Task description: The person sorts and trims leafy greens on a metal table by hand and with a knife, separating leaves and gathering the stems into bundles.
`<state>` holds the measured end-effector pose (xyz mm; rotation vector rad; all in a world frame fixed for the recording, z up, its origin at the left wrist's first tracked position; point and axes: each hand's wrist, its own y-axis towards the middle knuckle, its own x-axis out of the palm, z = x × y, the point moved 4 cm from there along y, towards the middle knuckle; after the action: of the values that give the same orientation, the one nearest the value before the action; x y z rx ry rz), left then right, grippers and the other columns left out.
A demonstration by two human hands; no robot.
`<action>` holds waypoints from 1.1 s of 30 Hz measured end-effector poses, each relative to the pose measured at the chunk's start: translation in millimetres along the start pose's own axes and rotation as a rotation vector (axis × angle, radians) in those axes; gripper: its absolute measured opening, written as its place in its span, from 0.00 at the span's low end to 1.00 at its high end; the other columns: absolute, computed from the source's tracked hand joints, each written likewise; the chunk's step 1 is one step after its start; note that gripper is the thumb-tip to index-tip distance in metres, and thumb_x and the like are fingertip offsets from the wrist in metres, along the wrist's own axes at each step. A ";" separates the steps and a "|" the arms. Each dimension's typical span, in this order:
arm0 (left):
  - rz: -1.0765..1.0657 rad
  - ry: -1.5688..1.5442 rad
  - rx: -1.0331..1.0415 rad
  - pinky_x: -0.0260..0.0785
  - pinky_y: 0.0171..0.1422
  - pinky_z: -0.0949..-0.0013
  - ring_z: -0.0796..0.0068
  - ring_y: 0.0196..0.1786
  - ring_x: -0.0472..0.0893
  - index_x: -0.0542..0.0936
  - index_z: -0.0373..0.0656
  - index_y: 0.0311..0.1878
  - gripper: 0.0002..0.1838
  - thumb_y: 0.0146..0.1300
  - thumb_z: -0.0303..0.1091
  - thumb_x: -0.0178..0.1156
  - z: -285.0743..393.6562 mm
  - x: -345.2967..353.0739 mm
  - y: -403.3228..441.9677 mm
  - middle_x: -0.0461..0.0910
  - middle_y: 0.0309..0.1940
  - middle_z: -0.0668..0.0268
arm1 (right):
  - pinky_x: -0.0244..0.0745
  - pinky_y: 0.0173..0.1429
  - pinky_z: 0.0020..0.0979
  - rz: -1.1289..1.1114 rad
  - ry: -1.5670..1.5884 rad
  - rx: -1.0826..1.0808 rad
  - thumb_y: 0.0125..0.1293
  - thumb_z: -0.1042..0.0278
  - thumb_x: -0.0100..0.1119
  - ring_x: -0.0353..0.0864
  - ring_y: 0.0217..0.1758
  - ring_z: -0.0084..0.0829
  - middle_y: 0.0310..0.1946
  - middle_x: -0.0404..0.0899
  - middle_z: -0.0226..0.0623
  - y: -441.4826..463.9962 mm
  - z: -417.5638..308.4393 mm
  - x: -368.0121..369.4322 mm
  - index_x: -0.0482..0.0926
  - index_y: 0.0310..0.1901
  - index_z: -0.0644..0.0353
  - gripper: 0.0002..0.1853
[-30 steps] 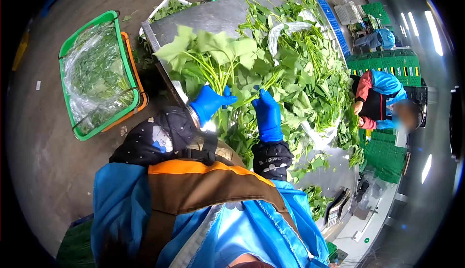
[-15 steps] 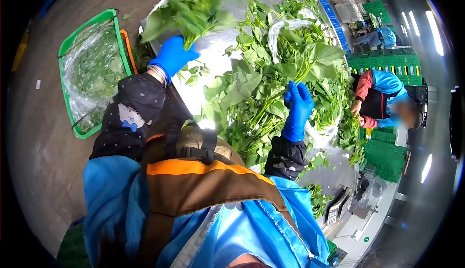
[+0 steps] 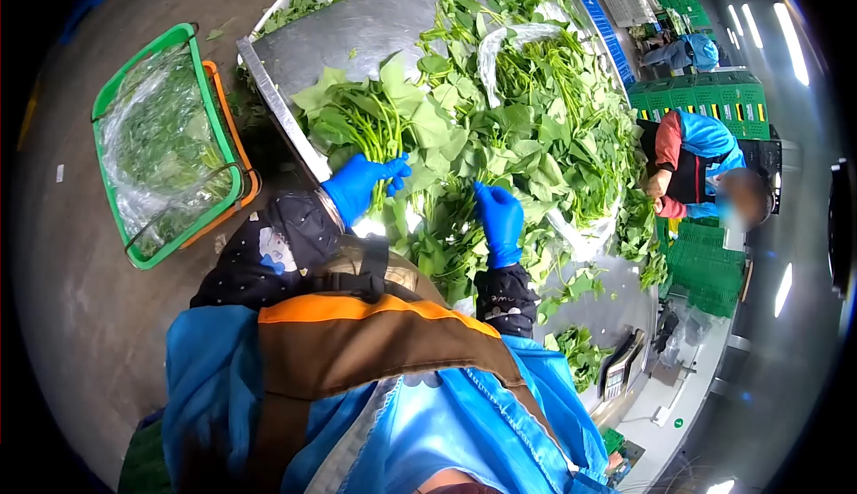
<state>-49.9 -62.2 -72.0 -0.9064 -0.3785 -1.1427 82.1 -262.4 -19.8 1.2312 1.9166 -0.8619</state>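
My left hand point(image 3: 364, 183), in a blue glove, is closed round the stems of a bunch of leafy greens point(image 3: 370, 124) over the metal table point(image 3: 357, 34). The leaves of this bunch fan out away from me. To its right, my right hand point(image 3: 500, 217), also gloved in blue, has its fingers drawn together at the near side of the large pile of greens point(image 3: 536, 137). What those fingertips pinch, if anything, is too small to make out. Clear plastic point(image 3: 488, 66) lies among the pile.
A green basket point(image 3: 234, 186) lined with plastic holds greens on the floor at left, over an orange one point(image 3: 254, 177). Across the table a co-worker point(image 3: 705, 159) handles greens. Green crates point(image 3: 714, 101) stand behind. A scale point(image 3: 616, 378) sits at the near right.
My left hand came back from the table's far left edge toward the middle, still with a bunch. My right hand moved left and nearer to me. The view shifted slightly.
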 end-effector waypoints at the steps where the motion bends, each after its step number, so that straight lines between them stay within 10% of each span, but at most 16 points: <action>1: -0.031 -0.028 0.016 0.66 0.35 0.75 0.77 0.31 0.74 0.73 0.37 0.47 0.13 0.60 0.31 0.55 0.7 1.9 0.4 0.77 0.34 0.63 | 0.70 0.28 0.32 0.051 -0.211 -0.081 0.54 0.47 0.58 0.78 0.23 0.35 0.23 0.79 0.38 -4.5 7.7 1.7 0.80 0.30 0.58 0.19; 15: -0.154 -0.096 -0.060 0.69 0.44 0.73 0.72 0.43 0.78 0.72 0.38 0.52 0.18 0.58 0.32 0.58 9.2 28.8 -7.3 0.77 0.46 0.63 | 0.71 0.35 0.41 -0.004 -0.431 0.137 0.54 0.41 0.54 0.78 0.34 0.45 0.27 0.79 0.44 7.4 28.3 23.3 0.79 0.31 0.55 0.22; 22: -0.040 0.051 0.040 0.71 0.42 0.73 0.72 0.37 0.79 0.75 0.36 0.45 0.15 0.55 0.30 0.61 8.3 35.2 -2.1 0.79 0.39 0.62 | 0.59 0.22 0.19 0.126 0.467 0.001 0.52 0.66 0.65 0.65 0.17 0.16 0.17 0.71 0.24 0.6 8.3 -6.6 0.74 0.26 0.59 0.09; 33: -0.120 0.018 -0.068 0.66 0.50 0.74 0.77 0.44 0.76 0.78 0.38 0.46 0.15 0.54 0.28 0.62 -21.8 35.4 5.7 0.79 0.40 0.66 | 0.73 0.39 0.23 -0.412 0.716 -0.096 0.56 0.74 0.60 0.77 0.33 0.21 0.32 0.78 0.34 -28.4 -46.5 29.9 0.75 0.43 0.67 0.13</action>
<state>-34.3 -100.2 -63.5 -0.9416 -0.3850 -1.2793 37.3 -219.6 -14.8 1.1995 2.8198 -0.5400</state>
